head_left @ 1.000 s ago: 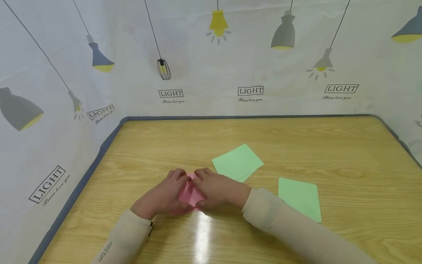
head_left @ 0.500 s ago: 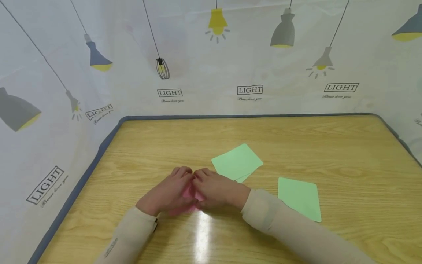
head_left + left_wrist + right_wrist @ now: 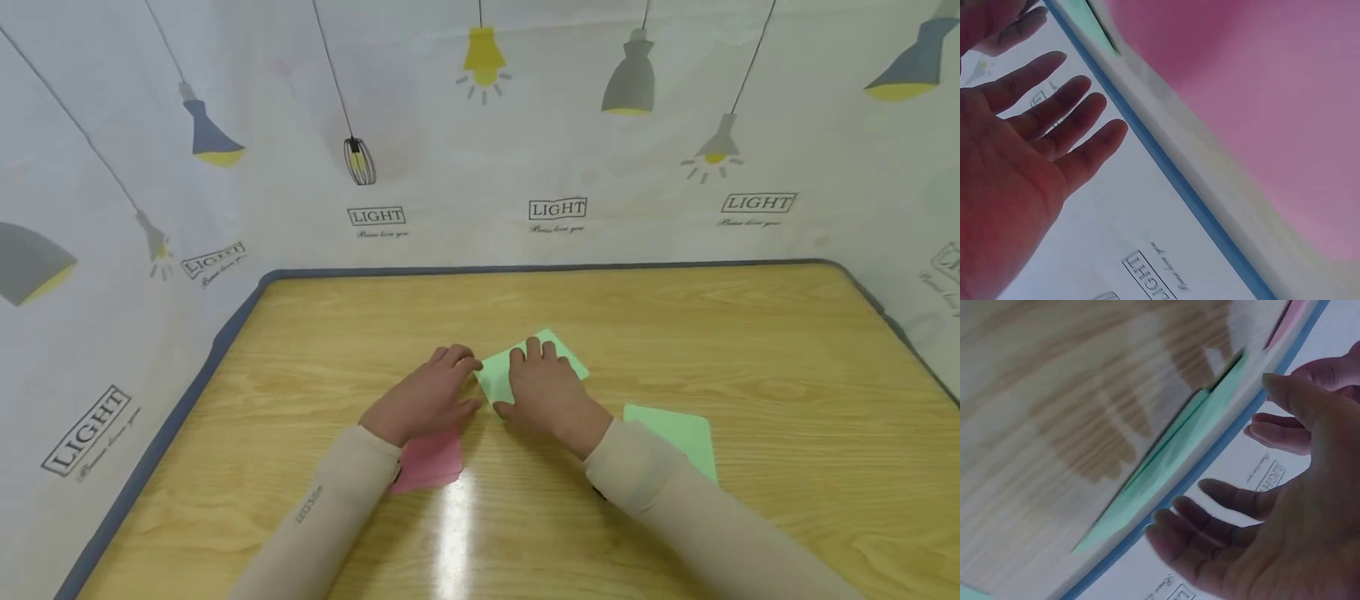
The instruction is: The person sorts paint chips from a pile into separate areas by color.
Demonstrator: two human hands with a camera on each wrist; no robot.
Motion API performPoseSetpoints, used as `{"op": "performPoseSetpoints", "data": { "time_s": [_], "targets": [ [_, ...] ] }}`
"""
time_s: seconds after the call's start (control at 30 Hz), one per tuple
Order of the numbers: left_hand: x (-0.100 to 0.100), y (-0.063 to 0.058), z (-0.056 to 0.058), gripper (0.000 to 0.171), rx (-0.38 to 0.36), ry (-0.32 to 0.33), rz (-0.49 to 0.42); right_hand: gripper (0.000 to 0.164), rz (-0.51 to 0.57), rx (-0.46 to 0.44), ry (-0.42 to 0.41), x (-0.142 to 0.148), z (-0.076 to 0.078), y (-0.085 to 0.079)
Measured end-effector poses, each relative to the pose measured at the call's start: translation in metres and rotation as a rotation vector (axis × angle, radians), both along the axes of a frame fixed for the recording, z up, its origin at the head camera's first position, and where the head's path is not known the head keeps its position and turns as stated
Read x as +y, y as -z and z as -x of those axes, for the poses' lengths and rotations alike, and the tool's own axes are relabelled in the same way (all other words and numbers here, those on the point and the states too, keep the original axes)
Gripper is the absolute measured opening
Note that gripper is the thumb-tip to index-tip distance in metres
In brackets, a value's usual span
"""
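In the head view, my left hand (image 3: 427,392) hovers left of the green cards (image 3: 495,379), its fingers relaxed and apart. Pink cards (image 3: 431,462) lie under its wrist, partly covered by the hand and sleeve. My right hand (image 3: 551,392) is over the green cards and hides much of them. In the right wrist view those green cards (image 3: 1160,462) lie flat as a slightly fanned pair, and the right hand (image 3: 1260,531) is raised above the table with loosely bent fingers. The left wrist view shows the left hand (image 3: 1029,144) spread, holding nothing, near the pink cards (image 3: 1272,94).
Another green card (image 3: 678,433) lies to the right, partly behind my right sleeve. The wooden table (image 3: 360,325) has a dark blue edge (image 3: 525,267). A white wall covering (image 3: 450,167) printed with lamps surrounds the back and sides.
Both hands have let go of the pink cards, which now lie flat. The hands moved away and to the right, the right one over the green pair. The view shifted slightly.
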State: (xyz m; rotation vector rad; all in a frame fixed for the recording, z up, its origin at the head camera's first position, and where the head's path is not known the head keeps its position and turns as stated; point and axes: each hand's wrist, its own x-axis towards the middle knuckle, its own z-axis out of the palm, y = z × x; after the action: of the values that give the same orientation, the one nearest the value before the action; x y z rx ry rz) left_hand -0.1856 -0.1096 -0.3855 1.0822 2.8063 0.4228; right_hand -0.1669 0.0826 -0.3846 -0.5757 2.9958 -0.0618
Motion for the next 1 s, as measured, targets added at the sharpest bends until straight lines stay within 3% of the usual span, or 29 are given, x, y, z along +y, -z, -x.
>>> {"op": "performPoseSetpoints", "data": {
  "time_s": [0.1, 0.23, 0.5, 1.0],
  "targets": [
    [0.015, 0.002, 0.009, 0.044, -0.004, -0.008, 0.066, 0.087, -0.004, -0.047, 0.099, 0.005, 0.003, 0.004],
    [0.035, 0.006, 0.018, 0.045, -0.012, -0.005, 0.162, 0.094, 0.021, -0.105, 0.171, 0.006, 0.005, 0.011],
    [0.054, 0.007, 0.028, 0.045, -0.024, -0.012, 0.211, 0.087, 0.017, -0.091, 0.185, 0.003, 0.007, 0.012],
    [0.056, 0.009, 0.027, 0.044, -0.1, -0.048, 0.226, 0.082, 0.065, -0.106, 0.189, 0.001, 0.01, 0.011]
  ]
}}
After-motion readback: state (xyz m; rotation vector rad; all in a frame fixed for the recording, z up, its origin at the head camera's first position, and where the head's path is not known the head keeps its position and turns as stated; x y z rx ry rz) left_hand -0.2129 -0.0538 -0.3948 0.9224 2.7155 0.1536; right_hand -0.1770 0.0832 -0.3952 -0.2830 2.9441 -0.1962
